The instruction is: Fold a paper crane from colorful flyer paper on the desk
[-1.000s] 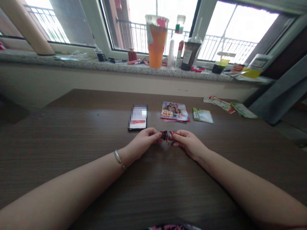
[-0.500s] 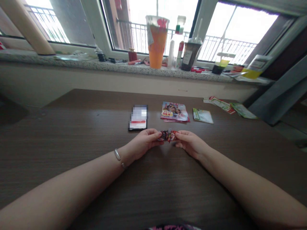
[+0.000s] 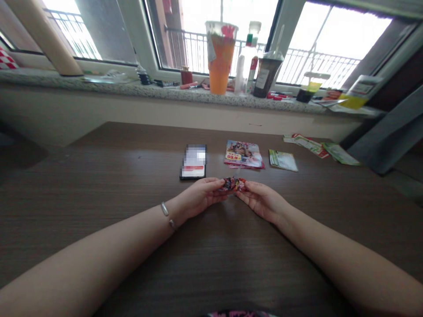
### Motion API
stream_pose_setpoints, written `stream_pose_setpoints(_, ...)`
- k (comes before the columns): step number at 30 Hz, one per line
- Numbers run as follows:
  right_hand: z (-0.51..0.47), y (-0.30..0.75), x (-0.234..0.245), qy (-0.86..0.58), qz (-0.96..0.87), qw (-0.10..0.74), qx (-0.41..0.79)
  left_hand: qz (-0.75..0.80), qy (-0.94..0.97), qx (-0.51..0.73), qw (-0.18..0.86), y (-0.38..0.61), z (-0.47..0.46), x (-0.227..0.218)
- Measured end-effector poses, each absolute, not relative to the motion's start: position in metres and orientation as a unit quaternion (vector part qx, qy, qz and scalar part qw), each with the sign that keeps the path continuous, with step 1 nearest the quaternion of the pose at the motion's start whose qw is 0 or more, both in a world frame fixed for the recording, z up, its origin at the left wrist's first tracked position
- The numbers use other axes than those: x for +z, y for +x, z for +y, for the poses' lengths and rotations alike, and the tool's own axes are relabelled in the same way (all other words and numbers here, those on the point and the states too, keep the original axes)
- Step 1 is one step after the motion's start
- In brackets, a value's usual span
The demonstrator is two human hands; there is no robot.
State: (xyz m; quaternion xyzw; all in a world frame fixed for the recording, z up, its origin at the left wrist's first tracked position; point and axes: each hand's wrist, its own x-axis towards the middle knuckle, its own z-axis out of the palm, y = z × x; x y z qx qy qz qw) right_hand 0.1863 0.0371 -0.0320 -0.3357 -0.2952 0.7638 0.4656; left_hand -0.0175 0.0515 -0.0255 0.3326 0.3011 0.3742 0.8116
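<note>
- Left grip (image 3: pixel 202 196) pinches one end of the crumpled paper (image 3: pixel 233 184).
- Right grip (image 3: pixel 264 200) pinches its other end.
- Phone (image 3: pixel 194 163) lies on the tabletop (image 3: pixel 211 259), just beyond the left grip.

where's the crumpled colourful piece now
In the head view, slightly right of centre, the crumpled piece is held between left hand and right hand, just below the leaflets.

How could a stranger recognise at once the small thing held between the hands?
Over the brown table, the left hand and right hand nearly meet near the centre. Between them is a small multicoloured piece, bunched and crumpled, unlike the flat leaflets behind it.
</note>
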Motion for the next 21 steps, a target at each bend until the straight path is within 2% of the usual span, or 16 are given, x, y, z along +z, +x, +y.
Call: stream_pose_setpoints(21,0.0441,0.1938,-0.0341,-0.3,-0.273,0.412,0.816,0.272,0.32,0.345,0.839,-0.0178,0.0516,-0.0282)
